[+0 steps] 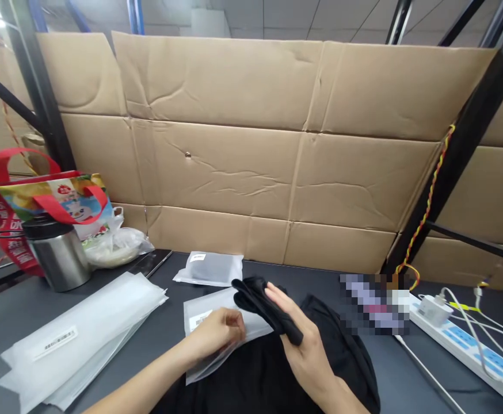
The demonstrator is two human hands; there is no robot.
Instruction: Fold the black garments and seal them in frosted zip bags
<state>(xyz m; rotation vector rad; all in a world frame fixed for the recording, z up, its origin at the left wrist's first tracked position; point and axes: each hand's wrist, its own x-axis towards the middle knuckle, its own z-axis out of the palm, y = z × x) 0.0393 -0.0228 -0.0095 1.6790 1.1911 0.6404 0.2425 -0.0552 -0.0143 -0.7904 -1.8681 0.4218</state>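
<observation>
Two hands worked low over a dark table [389, 368]. Fingers of the left hand [214, 336] curled down with the thumb against them, pinching the edge of a frosted plastic bag [254, 325] with a barcode label [199, 319]; the bag lay partly under those fingers and ran out toward the right hand [305, 353]. Those right fingers [279, 299] stood straight and slightly parted, a folded bunch of black cloth [262, 305] lying against them. I could not tell whether they actually gripped it. Just below both hands spread a larger black garment [269, 376], and whether the bunch belonged to it could not be seen.

Beyond the fingertips sat a sealed bag [210, 270] with something grey inside. Left of the left fingers lay a stack of frosted bags [76, 339], one labelled, and past that a steel flask [57, 257] with a black lid, a tote bag with red handles [48, 195] and a knotted clear plastic bag [115, 247]. Right of the right fingers were a pixelated patch [374, 305], then a white power strip [463, 345] with a charger [435, 310] plugged in. Far ahead of all the fingers, flattened cardboard [217, 161] lined a black metal rack [463, 144].
</observation>
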